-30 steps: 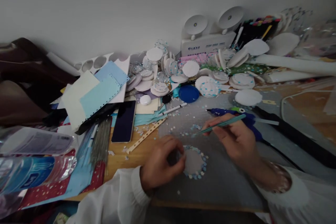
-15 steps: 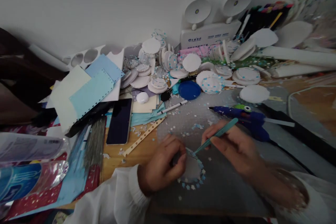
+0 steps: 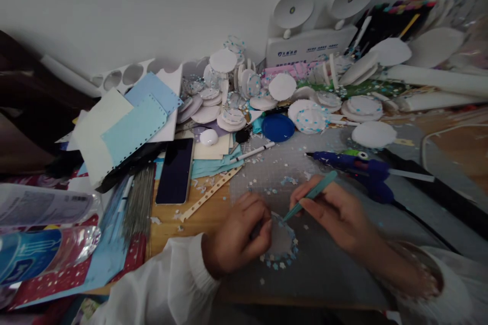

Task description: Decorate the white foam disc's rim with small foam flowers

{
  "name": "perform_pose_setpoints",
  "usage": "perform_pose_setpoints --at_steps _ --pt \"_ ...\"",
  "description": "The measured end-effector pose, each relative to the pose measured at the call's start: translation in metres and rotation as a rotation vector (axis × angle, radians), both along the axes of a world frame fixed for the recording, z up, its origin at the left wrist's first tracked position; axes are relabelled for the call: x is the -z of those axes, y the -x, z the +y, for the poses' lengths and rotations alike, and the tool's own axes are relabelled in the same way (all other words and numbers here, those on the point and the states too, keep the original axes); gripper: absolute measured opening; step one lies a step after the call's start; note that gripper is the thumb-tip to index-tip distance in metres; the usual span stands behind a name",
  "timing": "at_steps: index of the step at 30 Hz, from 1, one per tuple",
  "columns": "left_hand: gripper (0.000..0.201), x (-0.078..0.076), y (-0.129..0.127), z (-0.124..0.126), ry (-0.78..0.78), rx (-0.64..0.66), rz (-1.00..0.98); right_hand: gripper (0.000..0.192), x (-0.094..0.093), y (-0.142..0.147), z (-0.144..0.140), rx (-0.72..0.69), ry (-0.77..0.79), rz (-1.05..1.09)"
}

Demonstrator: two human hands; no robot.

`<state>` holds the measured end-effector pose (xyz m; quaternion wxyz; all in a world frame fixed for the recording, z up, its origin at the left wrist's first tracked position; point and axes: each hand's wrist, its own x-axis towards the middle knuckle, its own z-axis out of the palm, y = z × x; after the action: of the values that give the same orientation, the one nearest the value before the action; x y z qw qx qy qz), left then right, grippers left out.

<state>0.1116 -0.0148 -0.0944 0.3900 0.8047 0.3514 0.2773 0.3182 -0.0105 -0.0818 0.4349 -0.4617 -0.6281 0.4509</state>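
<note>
- Grey cutting mat on a wooden tabletop lies beneath the fingers of both hands.
- Right hand: thumb and fingers pinch teal tweezers, whose tips point down to the far rim of a white disc.
- Left hand: fingers curl at the disc's left edge; whether they grip it, I cannot tell.
- White disc: flat on the mat between the two hands' fingers, blue and white stars along its rim.
- Just beyond the fingers, loose paper stars are scattered.
- Past the right fingers lies a blue glue gun.
- Out from the left fingers, on their left, are a star-punched strip and a smartphone; a water bottle lies farther left.
- Well beyond both hands' fingers, a blue round lid sits before heaped decorated discs.
- Farthest from the fingers, a twin-headed lamp unit stands by the wall.
</note>
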Motion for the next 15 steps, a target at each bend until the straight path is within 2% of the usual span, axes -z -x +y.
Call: perform_pose_setpoints --at_steps 15 --pt "0.015 -0.0006 0.001 -0.0003 0.008 -0.003 0.003 0.015 0.0025 -0.002 0.0015 0.032 0.005 0.035"
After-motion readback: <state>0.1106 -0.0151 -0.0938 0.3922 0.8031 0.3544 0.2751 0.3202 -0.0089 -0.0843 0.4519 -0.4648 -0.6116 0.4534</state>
